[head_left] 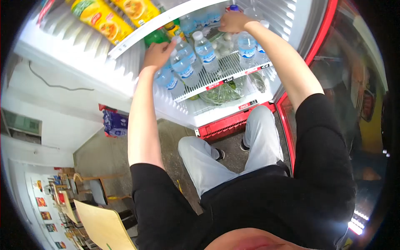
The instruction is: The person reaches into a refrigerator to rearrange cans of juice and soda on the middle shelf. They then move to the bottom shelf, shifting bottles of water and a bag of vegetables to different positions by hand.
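Observation:
An open fridge holds several clear water bottles (205, 52) with white caps and blue labels on a wire shelf (227, 71). My left hand (157, 56) is at the left of this shelf, beside a green bottle (156, 36) and over the tops of the left water bottles. Its fingers curl in front of the bottles, and what they grip is hidden. Farther back on the right, my right hand (234, 21) is closed next to a blue-capped bottle (234, 8) and above clear plastic packaging (216, 33). I cannot make out what its fingers hold.
Yellow packages (102, 21) lie on the upper shelf, whose white front edge (150, 27) crosses above my left hand. Bagged greens (225, 91) are on the lower level. The red-framed glass door (287, 125) stands open at the right. A purple pack (115, 123) is by the wall.

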